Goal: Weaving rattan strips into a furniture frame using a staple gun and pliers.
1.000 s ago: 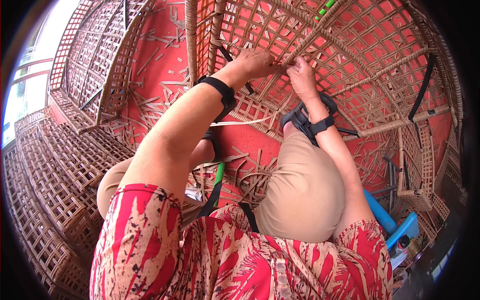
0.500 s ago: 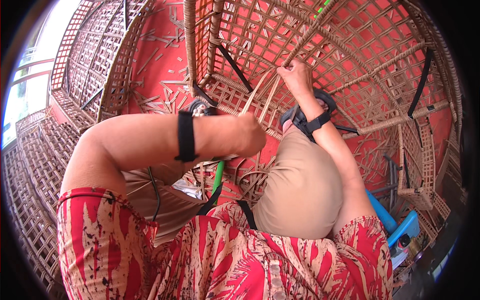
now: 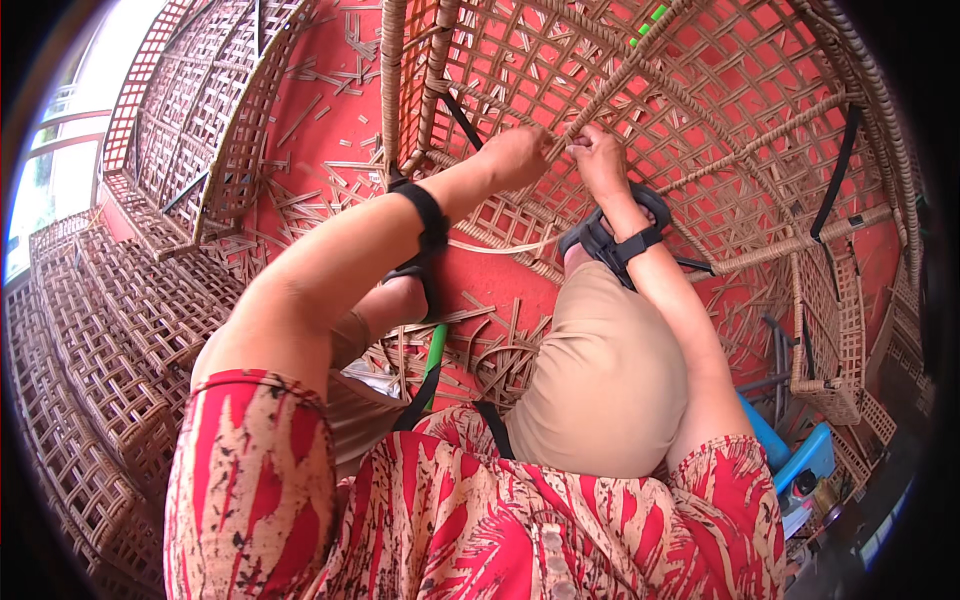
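A large woven wicker frame with an open lattice and wrapped bars fills the upper right of the head view. At one slanting wrapped bar my two hands work close together. My left hand is closed, its fingertips pinched against the bar's lower end. Just to the right, my right hand pinches at the same spot, thumb and forefinger together. What lies between the fingertips is mostly hidden. A loose pale wicker strand curves below my hands, beside my sandalled foot.
Cut wicker scraps litter the red floor. More woven wicker pieces stand at the left, with a stack of woven panels nearer. A blue plastic object sits at the lower right. Black straps cross the frame.
My left hand has moved up and away from me to the bar, beside my right hand. The strands pulled tight before now hang in a loose curve. My right hand has barely shifted.
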Tool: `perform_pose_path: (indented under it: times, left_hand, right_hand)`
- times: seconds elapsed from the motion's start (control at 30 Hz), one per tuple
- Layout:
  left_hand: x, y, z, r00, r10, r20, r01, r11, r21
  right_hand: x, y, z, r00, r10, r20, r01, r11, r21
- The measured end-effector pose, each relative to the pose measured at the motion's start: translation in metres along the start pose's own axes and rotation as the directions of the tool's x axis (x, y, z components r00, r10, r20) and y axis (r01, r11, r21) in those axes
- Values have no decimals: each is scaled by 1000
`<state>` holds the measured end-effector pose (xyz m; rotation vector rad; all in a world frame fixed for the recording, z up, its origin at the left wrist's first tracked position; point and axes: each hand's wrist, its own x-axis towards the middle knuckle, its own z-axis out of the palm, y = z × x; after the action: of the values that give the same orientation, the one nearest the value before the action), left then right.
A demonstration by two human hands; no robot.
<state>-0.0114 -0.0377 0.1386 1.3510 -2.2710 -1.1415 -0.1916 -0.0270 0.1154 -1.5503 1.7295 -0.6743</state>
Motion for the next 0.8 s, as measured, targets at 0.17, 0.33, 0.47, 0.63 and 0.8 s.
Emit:
perform_pose_path:
  times: [0.17,0.33,0.47,0.63,0.8]
  left_hand:
    - [40,-14,24,960,-279,-25,277,959,-66]
    - [31,4,42,944,-305,-127,282,944,-172]
    - [24,-5,51,946,-272,-179,217,936,-276]
    - [19,-13,63,926,-287,-245,222,940,-260]
    - [19,-4,77,894,-304,-329,198,927,-318]
  right_hand:
    - [0,-24,-1,972,-233,-26,221,947,-233]
    - [-9,-23,-17,962,-271,-32,212,815,-540]
    - [-6,-22,-14,966,-255,-34,188,791,-583]
    - [-10,-27,-5,978,-194,-74,134,862,-489]
    - [-13,-22,-8,994,-92,-53,61,905,-421]
